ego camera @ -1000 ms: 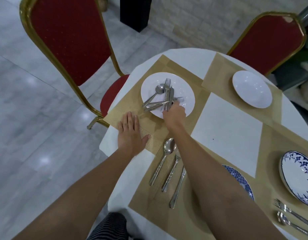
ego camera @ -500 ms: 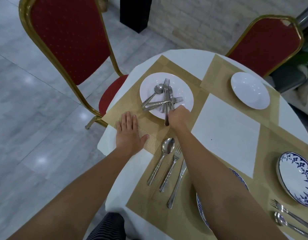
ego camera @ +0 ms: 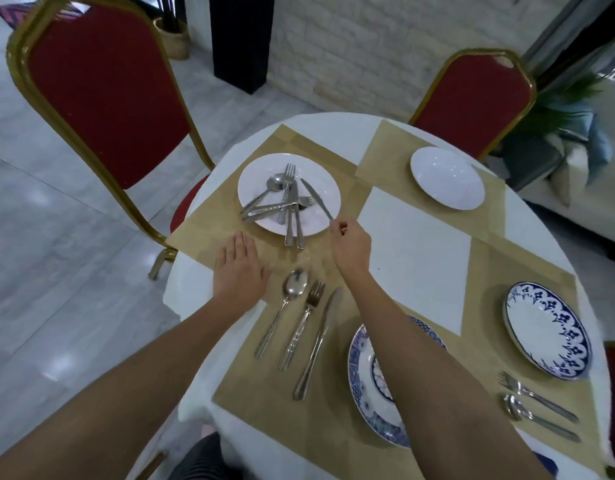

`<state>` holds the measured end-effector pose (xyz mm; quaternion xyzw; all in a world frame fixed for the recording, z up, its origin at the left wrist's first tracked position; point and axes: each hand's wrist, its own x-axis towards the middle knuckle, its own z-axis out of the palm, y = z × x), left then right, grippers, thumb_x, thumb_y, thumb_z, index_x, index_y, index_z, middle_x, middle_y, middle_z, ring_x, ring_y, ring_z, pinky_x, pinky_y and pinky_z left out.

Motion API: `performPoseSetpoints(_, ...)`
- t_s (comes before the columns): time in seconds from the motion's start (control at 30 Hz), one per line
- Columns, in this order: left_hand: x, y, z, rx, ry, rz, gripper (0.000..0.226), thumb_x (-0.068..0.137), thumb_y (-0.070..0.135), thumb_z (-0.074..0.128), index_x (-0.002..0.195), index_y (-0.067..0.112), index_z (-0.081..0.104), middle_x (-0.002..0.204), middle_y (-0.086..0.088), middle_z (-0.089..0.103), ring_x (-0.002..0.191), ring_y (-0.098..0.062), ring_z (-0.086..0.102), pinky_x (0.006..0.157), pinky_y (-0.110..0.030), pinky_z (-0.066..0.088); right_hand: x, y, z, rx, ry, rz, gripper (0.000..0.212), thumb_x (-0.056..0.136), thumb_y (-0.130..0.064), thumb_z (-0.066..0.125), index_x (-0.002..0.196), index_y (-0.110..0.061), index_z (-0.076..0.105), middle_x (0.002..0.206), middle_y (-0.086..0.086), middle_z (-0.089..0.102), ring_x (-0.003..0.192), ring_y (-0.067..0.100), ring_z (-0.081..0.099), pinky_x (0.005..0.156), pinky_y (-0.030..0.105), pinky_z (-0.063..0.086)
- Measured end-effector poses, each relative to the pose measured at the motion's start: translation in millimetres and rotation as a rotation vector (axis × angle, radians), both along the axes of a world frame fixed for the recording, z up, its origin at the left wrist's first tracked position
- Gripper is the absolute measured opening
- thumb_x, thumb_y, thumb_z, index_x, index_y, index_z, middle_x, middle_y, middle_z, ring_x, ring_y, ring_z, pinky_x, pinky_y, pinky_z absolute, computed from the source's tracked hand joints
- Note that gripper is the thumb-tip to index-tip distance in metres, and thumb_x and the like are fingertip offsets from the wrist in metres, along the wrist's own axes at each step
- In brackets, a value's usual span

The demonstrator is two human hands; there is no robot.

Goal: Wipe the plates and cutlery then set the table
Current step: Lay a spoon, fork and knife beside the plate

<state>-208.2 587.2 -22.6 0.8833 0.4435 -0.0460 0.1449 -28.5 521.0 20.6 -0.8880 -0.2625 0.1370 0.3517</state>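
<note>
Cutlery pile [ego camera: 284, 204]: forks, a spoon and knives are heaped crosswise on the white plate [ego camera: 320, 178], with two handles overhanging the near rim onto the placemat; the exact count cannot be made out where the pieces overlap.
Table knife [ego camera: 316, 197]: it is pinched by its handle end in the right hand, the blade pointing up-left over the plate; whether the blade touches the plate cannot be told.
Right hand [ego camera: 351, 244]: it is closed narrowly, fingertips [ego camera: 338, 226] gripped on the knife handle just off the plate's near right rim; the handle end is hidden inside the grip.
Left hand [ego camera: 239, 271]: it is laid flat and spread wide, palm down, on the near corner of the gold placemat [ego camera: 216, 223], holding nothing.
Set place, near: a spoon [ego camera: 288, 306], a fork [ego camera: 305, 318] and a knife [ego camera: 319, 341] are laid side by side on a second placemat, left of a blue patterned plate [ego camera: 363, 386] that is largely covered by the right forearm.
Set place, right: a blue-rimmed plate [ego camera: 546, 329] is seen with a fork [ego camera: 538, 396] and spoon [ego camera: 538, 419] below it, blurred near the frame edge.
Far place: a small white plate [ego camera: 447, 178] is set alone on its mat.
Worktop [ego camera: 415, 251]: round, white-clothed; its near edge is cut off by the frame.
Chairs: one red chair [ego camera: 105, 95] is at the left, another [ego camera: 472, 95] beyond the far plate.
</note>
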Motion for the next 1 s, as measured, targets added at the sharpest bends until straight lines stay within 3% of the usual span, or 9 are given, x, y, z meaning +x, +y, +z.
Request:
performPoseSetpoints(0.07, 14.2, -22.7, 9.0, 0.001, -0.034, -0.009, 0.07, 0.099, 0.044, 0.02, 0.149, -0.001, 0.0, 0.158, -0.019, 0.003, 0.147, -0.029, 0.002, 0.118, -0.04, 0.004, 9.0, -26.5, 3.9, 0.033, -0.005, 0.061, 0.025, 0.099, -0.026, 0.048, 0.1, -0.006, 0.062, 0.086, 0.003, 0.062, 0.075, 0.013, 0.051, 0.056, 0.016, 0.034)
performPoseSetpoints(0.17, 43.6, -65.0, 24.7, -0.009, -0.107, -0.045, 0.066, 0.1, 0.042, 0.021, 0.15, 0.001, 0.005, 0.158, -0.017, 0.006, 0.147, -0.027, 0.004, 0.118, -0.041, 0.006, 33.1, -81.8, 11.6, 0.082, -0.017, 0.05, 0.026, 0.099, -0.028, 0.048, 0.104, -0.006, 0.063, 0.085, 0.0, 0.06, 0.078, 0.016, 0.054, 0.065, 0.025, 0.035)
performPoseSetpoints(0.33, 102.2, -137.8, 48.6, 0.026, -0.131, -0.173, 0.066, 0.101, 0.042, 0.021, 0.149, -0.001, 0.006, 0.157, -0.018, 0.007, 0.146, -0.028, 0.006, 0.118, -0.042, 0.008, 89.1, -184.0, 28.5, 0.062, -0.11, 0.036, 0.024, 0.101, -0.029, 0.042, 0.102, -0.013, 0.059, 0.076, -0.002, 0.057, 0.066, 0.016, 0.051, 0.053, 0.028, 0.033)
performPoseSetpoints(0.43, 134.4, -179.7, 55.3, 0.006, -0.148, -0.251, 0.067, 0.101, 0.042, 0.019, 0.149, -0.001, 0.003, 0.158, -0.019, 0.002, 0.147, -0.028, 0.0, 0.119, -0.041, 0.004, 121.2, -238.0, 32.7, -0.032, -0.184, 0.059, 0.022, 0.101, -0.03, 0.041, 0.098, -0.015, 0.057, 0.079, -0.001, 0.059, 0.076, 0.024, 0.056, 0.063, 0.036, 0.039)
performPoseSetpoints(0.57, 167.1, -233.8, 56.8, -0.014, -0.095, -0.314, 0.067, 0.102, 0.042, 0.019, 0.15, 0.0, 0.0, 0.158, -0.018, -0.004, 0.147, -0.028, -0.004, 0.119, -0.04, 0.001, 150.3, -304.1, 31.2, -0.18, -0.264, 0.015, 0.026, 0.101, -0.034, 0.039, 0.103, -0.019, 0.059, 0.094, -0.001, 0.066, 0.089, 0.023, 0.058, 0.078, 0.038, 0.032)
performPoseSetpoints(0.73, 200.3, -298.3, 53.9, -0.056, 0.022, -0.481, 0.063, 0.102, 0.039, 0.021, 0.15, 0.004, 0.003, 0.158, -0.019, -0.002, 0.146, -0.032, -0.002, 0.118, -0.044, 0.003, 176.9, -387.8, 28.2, -0.158, -0.192, 0.005, 0.02, 0.097, -0.034, 0.049, 0.104, -0.025, 0.065, 0.099, -0.006, 0.068, 0.095, 0.017, 0.06, 0.084, 0.04, 0.041)
performPoseSetpoints(0.93, 229.0, -346.4, 25.3, -0.009, 0.218, -0.623, 0.062, 0.099, 0.036, 0.03, 0.147, -0.001, 0.016, 0.155, -0.023, 0.012, 0.143, -0.037, 0.013, 0.116, -0.047, 0.013, 189.7, -473.1, 20.0, -0.198, -0.134, -0.018, 0.024, 0.097, -0.03, 0.053, 0.114, -0.02, 0.068, 0.113, -0.005, 0.068, 0.104, 0.014, 0.059, 0.08, 0.024, 0.038)
performPoseSetpoints(1.0, 233.4, -355.2, 17.9, -0.03, 0.287, -0.627, 0.065, 0.099, 0.038, 0.031, 0.148, 0.0, 0.013, 0.155, -0.023, 0.009, 0.143, -0.037, 0.01, 0.117, -0.048, 0.012, 192.4, -491.0, 14.3, -0.192, -0.142, -0.035, 0.024, 0.097, -0.027, 0.054, 0.115, -0.02, 0.068, 0.111, -0.003, 0.069, 0.098, 0.013, 0.059, 0.071, 0.011, 0.034)
